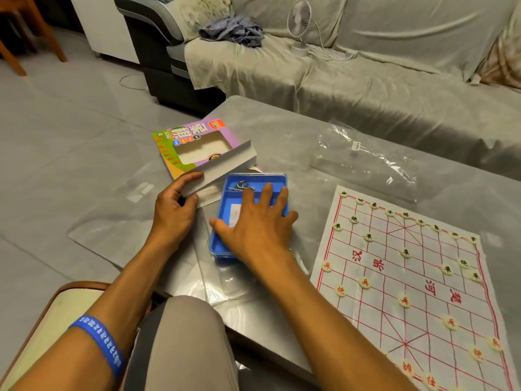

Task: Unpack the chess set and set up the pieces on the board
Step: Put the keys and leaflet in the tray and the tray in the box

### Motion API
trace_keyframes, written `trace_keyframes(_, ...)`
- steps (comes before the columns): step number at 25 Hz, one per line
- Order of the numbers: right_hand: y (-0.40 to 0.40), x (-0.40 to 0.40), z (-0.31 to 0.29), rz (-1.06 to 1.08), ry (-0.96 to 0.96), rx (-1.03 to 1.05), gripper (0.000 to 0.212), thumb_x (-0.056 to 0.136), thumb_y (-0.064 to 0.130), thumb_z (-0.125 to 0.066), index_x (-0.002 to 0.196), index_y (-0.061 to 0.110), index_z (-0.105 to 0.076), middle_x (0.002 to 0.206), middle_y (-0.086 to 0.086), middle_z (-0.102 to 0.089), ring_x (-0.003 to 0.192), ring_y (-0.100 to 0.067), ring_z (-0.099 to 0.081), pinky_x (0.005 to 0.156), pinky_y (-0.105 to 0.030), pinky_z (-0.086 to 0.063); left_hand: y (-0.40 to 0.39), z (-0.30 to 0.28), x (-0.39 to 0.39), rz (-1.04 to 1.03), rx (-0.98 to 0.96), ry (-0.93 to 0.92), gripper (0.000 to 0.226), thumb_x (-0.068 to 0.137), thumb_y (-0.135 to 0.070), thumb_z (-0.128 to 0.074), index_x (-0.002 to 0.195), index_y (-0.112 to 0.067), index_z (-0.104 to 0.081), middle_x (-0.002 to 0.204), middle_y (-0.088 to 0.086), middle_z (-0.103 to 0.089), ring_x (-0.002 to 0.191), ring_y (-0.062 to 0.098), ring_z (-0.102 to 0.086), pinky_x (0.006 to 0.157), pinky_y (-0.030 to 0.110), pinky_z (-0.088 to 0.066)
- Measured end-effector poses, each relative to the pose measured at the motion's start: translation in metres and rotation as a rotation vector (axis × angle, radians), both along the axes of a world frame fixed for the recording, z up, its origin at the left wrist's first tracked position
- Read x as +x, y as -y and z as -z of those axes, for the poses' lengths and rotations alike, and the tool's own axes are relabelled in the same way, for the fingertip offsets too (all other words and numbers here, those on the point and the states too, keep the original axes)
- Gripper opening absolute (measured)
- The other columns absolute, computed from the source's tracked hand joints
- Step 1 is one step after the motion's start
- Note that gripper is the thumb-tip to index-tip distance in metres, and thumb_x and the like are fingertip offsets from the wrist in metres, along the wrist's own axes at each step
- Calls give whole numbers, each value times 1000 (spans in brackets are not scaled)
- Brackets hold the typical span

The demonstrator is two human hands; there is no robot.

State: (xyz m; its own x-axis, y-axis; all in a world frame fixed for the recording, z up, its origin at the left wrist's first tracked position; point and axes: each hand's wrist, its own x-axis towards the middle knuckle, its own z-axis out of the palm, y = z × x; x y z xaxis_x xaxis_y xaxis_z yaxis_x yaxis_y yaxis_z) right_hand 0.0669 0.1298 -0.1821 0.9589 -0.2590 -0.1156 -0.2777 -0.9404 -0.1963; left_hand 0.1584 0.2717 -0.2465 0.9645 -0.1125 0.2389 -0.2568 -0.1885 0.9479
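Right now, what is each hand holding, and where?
Left hand pinches the box by its open flap. Right hand lies flat on the blue tray, gripping nothing.

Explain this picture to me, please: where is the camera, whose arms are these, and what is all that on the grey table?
No machine here: a person wears the camera on the head, so you look down their arms. The left hand grips the flap of a colourful cardboard box. The right hand lies with spread fingers on a blue plastic case. To the right lies a paper chess board, round pieces already set on it. A clear plastic bag lies behind, on the table.
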Motion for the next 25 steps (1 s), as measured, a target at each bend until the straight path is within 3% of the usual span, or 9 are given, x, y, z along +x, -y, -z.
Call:
trace_keyframes(3,-4,0,6,-30,-26,24,103,76,81,-42,152,21,-5,160,-13,5,142,-45,13,107,-65,-15,1,-2,-2,-2,-9,1,45,91,6,-50,124,-22,-60,134,-9,-53,124,11,-50,100,35,-48)
trace_keyframes(6,8,-1,7,-96,13,12,102,75,77,-47,151,23,-7,160,-8,1,143,-43,12,107,-66,-15,3,-5,-5,-7,-19,-4,44,91,5,-51,125,-22,-60,133,-9,-54,121,9,-52,97,27,-49)
trace_keyframes(10,24,-1,4,-232,57,117,97,66,74,-48,146,29,-16,159,1,-7,146,-36,4,107,-62,-19,4,-10,-7,-25,-48,-24,46,89,7,-53,125,-21,-60,130,-10,-55,111,-6,-54,87,11,-47)
trace_keyframes(14,19,-2,1,-352,-37,138,89,77,66,-56,148,29,-17,159,3,-8,147,-30,1,111,-59,-12,3,-9,-7,-13,-134,-56,44,90,7,-52,125,-18,-60,127,-11,-58,111,5,-59,84,17,-52)
trace_keyframes(17,18,3,7,-360,-37,101,86,82,67,-50,150,29,-16,160,2,-8,147,-30,1,113,-57,-7,2,-11,-10,-12,-222,-114,42,91,6,-51,126,-17,-60,125,-14,-59,103,-4,-60,83,21,-53)
trace_keyframes(20,20,5,24,-378,24,36,85,82,73,-43,150,30,-15,160,2,-7,147,-29,3,115,-56,-2,0,-12,-10,1,-185,-95,43,91,6,-52,125,-20,-59,122,-21,-58,102,-8,-59,87,28,-54)
trace_keyframes(25,24,6,38,-402,49,59,77,88,73,-29,152,33,-10,161,4,1,147,-24,11,117,-51,8,0,-10,-10,5,-138,-62,46,89,6,-56,126,-20,-59,126,-16,-57,105,-1,-59,80,22,-55)
